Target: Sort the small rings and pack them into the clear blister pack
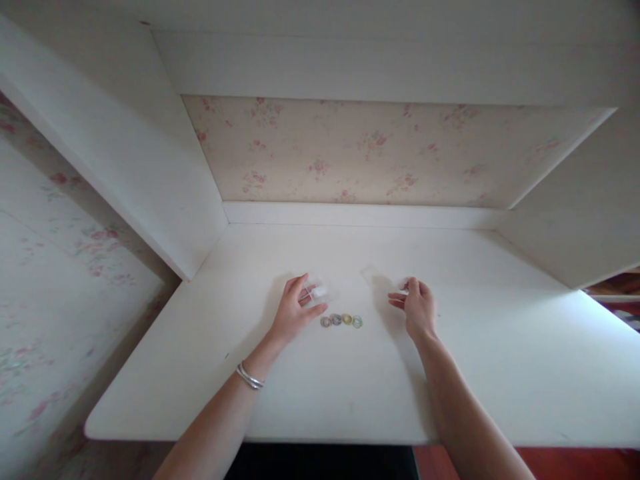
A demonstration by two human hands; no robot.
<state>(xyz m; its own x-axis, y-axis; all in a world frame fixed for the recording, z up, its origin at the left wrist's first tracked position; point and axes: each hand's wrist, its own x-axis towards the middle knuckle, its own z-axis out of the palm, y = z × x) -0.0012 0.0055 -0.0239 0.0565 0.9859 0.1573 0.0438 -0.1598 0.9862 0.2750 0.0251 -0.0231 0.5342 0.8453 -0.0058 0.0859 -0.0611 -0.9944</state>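
My left hand (294, 308) curves its thumb and fingers round a clear plastic container (320, 291) with a whitish patch; its exact shape is hard to make out. To the right, my right hand (419, 307) is raised over the desk, thumb and forefinger pinched on a small dark reddish thing (405, 285), mostly hidden by the fingers. Between the hands, several small round coil-like rings (347, 320) lie in a row on the white desk (320, 387), brownish, grey, yellow and green. A faint see-through piece (369, 272) shows on the desk behind them.
White side panels (125, 147) and an overhead shelf (350, 67) frame the desk. Floral wallpaper (320, 153) covers the back, above a low white ledge (360, 215). A dark seat-like shape (325, 462) is below the front edge. Shelved items (617, 287) show at far right.
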